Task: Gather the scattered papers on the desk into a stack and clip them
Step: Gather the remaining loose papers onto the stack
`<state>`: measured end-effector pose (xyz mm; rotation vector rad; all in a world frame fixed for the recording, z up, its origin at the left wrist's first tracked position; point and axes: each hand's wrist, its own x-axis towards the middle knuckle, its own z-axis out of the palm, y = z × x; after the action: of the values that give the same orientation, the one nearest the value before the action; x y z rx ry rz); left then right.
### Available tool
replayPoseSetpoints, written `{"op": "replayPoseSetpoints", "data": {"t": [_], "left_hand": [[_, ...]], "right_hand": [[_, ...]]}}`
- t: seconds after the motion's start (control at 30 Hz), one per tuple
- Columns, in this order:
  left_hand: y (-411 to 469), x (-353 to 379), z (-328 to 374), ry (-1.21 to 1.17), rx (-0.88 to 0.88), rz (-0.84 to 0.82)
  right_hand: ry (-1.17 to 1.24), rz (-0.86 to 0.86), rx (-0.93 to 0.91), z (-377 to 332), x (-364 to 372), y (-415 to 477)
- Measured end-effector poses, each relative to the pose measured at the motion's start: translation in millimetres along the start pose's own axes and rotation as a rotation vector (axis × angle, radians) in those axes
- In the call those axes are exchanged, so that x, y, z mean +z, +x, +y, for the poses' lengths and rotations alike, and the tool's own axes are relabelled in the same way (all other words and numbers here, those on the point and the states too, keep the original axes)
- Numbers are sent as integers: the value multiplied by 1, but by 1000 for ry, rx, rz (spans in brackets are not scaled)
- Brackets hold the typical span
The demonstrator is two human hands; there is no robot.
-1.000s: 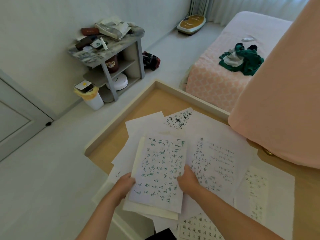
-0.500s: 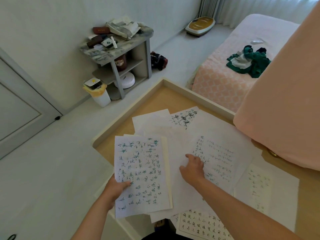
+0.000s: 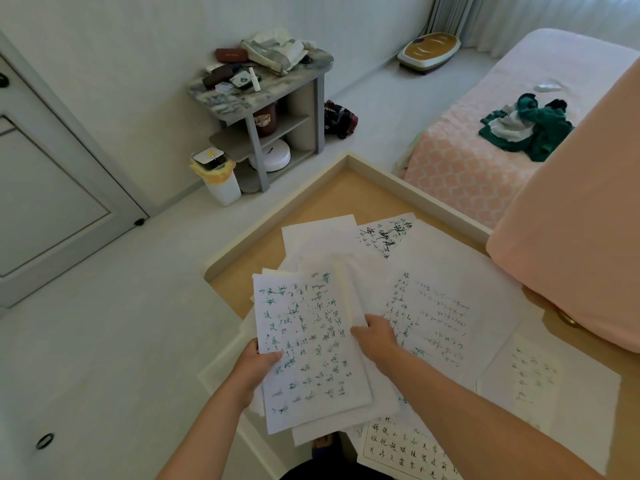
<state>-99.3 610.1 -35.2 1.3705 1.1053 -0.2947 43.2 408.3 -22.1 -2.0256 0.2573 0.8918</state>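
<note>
At the near left corner of the surface [image 3: 311, 202], the left hand [image 3: 258, 367] has its grip closed on the lower left edge of the stack [image 3: 311, 348], thumb on top, long axis running away from the person. The right hand [image 3: 374, 337] pinches a blank sheet [image 3: 356, 289] against the stack's right edge. Other loose sheets [image 3: 443, 306] lie rightward and beyond, nearer the right hand.

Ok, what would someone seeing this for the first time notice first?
Most likely the sheet of green handwriting at bottom centre, gripped by the left hand, while the right hand pinches a blank sheet beside it. More written papers lie scattered over the wooden desk around them. Farther off, green clothes stand out on the pink bed at upper right.
</note>
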Motion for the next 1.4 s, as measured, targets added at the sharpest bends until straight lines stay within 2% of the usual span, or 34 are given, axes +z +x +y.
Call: {"op": "replayPoseSetpoints", "data": {"t": [0.07, 0.13, 0.23, 0.4, 0.47, 0.53, 0.6, 0.63, 0.7, 0.83, 0.93, 1.0, 1.1, 1.23, 1.3, 1.4], "left_hand": [[-3, -2, 2, -10, -16, 15], [-5, -3, 1, 47, -14, -5], [-6, 0, -2, 132, -38, -91], [-8, 2, 4, 240, -2, -29], [-8, 1, 10, 319, 92, 97], [-7, 6, 20, 423, 280, 330], [-8, 21, 36, 471, 483, 448], [-8, 34, 45, 501, 554, 435], [-7, 64, 59, 554, 606, 303], [1, 127, 66, 660, 431, -38], [-1, 159, 63, 764, 382, -103], [-1, 174, 60, 746, 384, -117], [0, 187, 58, 667, 323, -136], [2, 188, 59, 636, 231, -168], [6, 189, 58, 652, 249, -170], [5, 192, 64, 658, 342, -189]], "right_hand": [[112, 34, 12, 1, 0, 0], [172, -92, 30, 0, 2, -2], [79, -285, 56, -5, 7, -10], [6, -201, -54, -6, 10, -10], [82, -176, -85, -7, -4, -13], [178, -110, -97, -5, -28, -17], [262, 8, -90, 4, -59, -19], [295, 77, -82, 11, -75, -20], [348, 205, -51, 30, -104, -22], [366, 392, 64, 76, -137, -27], [326, 515, 146, 100, -141, -26], [278, 569, 201, 102, -136, -23], [241, 558, 268, 94, -127, -14], [418, 470, 359, 88, -128, -4], [438, 402, 392, 92, -133, -1], [375, 364, 342, 96, -140, -6]]}}
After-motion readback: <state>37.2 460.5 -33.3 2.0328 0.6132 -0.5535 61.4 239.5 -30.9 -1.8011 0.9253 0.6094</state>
